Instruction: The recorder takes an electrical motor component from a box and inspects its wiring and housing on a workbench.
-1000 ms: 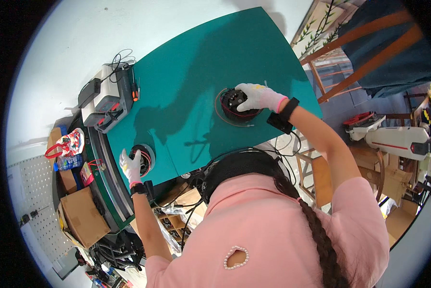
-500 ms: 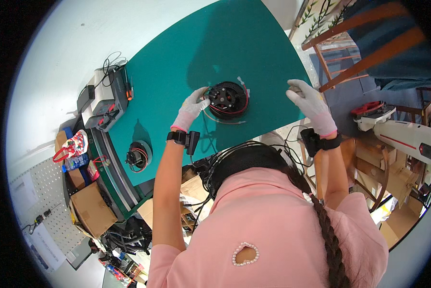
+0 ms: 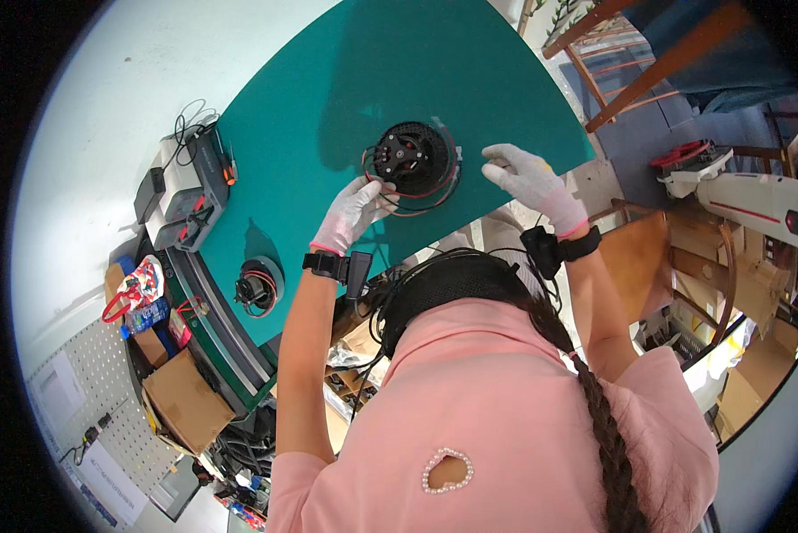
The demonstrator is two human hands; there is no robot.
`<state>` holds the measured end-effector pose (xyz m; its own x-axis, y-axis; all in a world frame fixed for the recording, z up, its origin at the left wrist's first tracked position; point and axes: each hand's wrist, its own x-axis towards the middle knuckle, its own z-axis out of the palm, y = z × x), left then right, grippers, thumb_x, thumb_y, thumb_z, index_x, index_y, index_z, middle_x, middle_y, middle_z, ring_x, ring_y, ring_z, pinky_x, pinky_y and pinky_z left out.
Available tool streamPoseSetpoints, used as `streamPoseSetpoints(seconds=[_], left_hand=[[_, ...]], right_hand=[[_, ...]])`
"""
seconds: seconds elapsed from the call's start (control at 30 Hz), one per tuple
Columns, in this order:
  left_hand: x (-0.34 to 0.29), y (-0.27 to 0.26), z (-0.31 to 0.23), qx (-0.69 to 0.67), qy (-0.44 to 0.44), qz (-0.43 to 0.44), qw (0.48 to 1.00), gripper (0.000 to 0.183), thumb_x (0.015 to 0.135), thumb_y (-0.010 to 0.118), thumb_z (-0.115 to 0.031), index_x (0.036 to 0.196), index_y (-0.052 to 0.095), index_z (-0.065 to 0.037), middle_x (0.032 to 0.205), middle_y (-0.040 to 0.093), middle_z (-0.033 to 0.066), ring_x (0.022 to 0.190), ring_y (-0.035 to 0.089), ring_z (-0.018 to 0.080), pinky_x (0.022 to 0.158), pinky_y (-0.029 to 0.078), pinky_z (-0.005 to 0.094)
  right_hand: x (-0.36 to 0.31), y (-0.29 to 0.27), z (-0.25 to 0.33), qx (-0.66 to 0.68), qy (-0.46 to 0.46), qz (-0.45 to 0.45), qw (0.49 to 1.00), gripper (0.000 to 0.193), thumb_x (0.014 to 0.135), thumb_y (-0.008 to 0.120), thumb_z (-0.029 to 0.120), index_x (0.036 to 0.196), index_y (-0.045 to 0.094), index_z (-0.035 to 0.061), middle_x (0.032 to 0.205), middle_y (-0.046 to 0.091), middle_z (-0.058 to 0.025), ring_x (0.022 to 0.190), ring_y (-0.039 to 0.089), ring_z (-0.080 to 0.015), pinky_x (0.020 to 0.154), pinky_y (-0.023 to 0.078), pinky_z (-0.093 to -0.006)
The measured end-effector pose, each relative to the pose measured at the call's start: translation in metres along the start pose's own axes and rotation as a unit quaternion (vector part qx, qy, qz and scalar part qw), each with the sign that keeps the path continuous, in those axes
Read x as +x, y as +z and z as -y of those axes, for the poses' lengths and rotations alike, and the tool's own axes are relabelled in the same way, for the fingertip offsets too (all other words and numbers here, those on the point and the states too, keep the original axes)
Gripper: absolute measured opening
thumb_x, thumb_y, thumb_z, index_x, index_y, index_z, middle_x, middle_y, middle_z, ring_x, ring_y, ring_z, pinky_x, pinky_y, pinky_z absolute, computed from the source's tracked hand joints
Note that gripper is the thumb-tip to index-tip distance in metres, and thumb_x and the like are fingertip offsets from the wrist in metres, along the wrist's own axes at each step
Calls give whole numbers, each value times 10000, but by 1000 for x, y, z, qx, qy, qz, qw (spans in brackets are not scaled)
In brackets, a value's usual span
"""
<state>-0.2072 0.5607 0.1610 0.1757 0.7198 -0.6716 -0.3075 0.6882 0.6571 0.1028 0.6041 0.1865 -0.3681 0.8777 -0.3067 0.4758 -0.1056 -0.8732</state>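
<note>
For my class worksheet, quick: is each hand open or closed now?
Left hand: at wires of the round black unit; grip unclear.
Right hand: open, holding nothing visible.

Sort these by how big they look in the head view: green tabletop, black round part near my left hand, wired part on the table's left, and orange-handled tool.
1. Green tabletop
2. Black round part
3. Wired part on the left
4. Orange-handled tool

The left arm [image 3: 306,364] stretched far, nearly straight, the gloved left hand [image 3: 353,215] bending its fingers; rightward, the gloved right hand [image 3: 534,188] curled loosely.
</note>
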Motion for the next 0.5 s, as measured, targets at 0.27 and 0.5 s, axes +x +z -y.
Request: streamPoseSetpoints(seconds=[0.27, 0.5], left_hand=[[0, 25, 29, 2, -94, 121, 988, 190, 871, 538, -107, 1038, 538, -18, 1101, 577, 159, 1030, 567, 252, 900, 474, 373], [13, 64, 58, -63, -90, 169, 979, 344, 878, 555, -151, 1192, 481, -33, 1193, 519, 114, 1086, 522, 220, 925, 447, 338]], right_hand=[[-25, 62, -66, 22, 5, -186, 982, 552, 830, 579, 309, 1222, 416, -46, 1190, 516, -217, 998, 579, -298, 813, 469, -358], [-47, 79, -68, 599, 256, -119, 749, 683, 833, 597, 222, 1318, 210, -64, 1205, 439, -237, 1141, 446, -313, 933, 409, -386]])
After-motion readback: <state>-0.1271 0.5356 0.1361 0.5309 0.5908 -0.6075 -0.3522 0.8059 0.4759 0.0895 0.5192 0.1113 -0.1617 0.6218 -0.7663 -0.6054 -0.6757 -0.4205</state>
